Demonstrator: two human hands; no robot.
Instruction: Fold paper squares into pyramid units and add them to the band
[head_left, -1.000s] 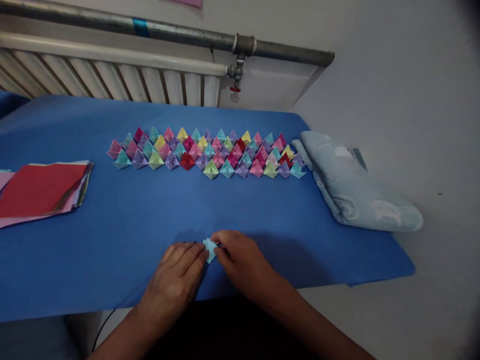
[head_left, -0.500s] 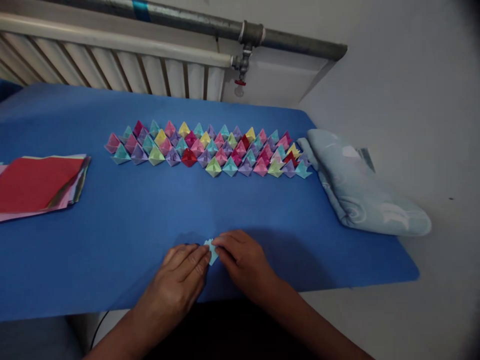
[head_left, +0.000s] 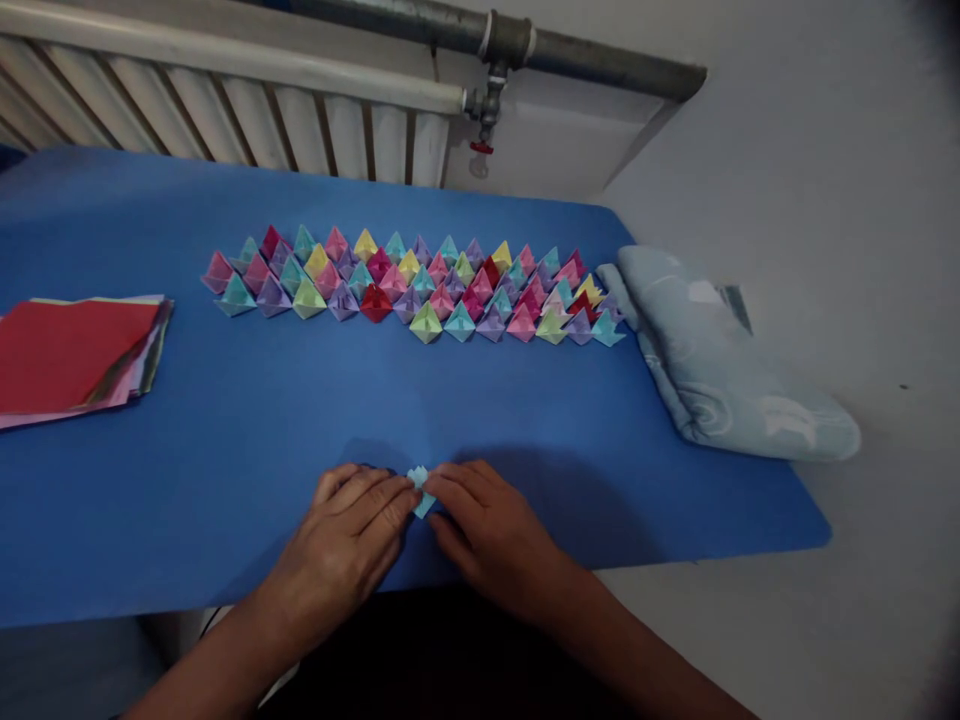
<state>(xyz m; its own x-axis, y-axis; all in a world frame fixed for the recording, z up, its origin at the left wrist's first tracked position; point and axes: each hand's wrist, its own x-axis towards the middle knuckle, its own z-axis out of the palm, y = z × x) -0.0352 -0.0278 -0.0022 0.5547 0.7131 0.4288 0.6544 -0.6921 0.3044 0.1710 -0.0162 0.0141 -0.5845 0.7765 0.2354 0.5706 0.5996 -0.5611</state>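
Note:
A small light-blue piece of folded origami paper (head_left: 420, 478) lies near the front edge of the blue table, between my two hands. My left hand (head_left: 351, 525) comes from the left, fingers together, its fingertips gripping the paper's left side. From the other side my right hand (head_left: 487, 520) presses index fingertip on the paper's right edge, with the thumb lower and a little apart from it. Parts of the paper are hidden beneath my fingers. Beyond my hands stand several rows of colourful folded paper pieces (head_left: 376, 303), pointed and closely set.
A stack of coloured paper sheets (head_left: 75, 350), red on top, lies at the left on the blue table (head_left: 285, 400). A folded pale-green blanket (head_left: 720, 360) sits at the right edge against the wall. Behind the table are a radiator (head_left: 247, 115) and a pipe with a red-handled valve (head_left: 482, 147).
The view has shifted slightly, so the table items appear a little higher. My right thumb has drawn back from the paper. Both hands remain at the light-blue paper.

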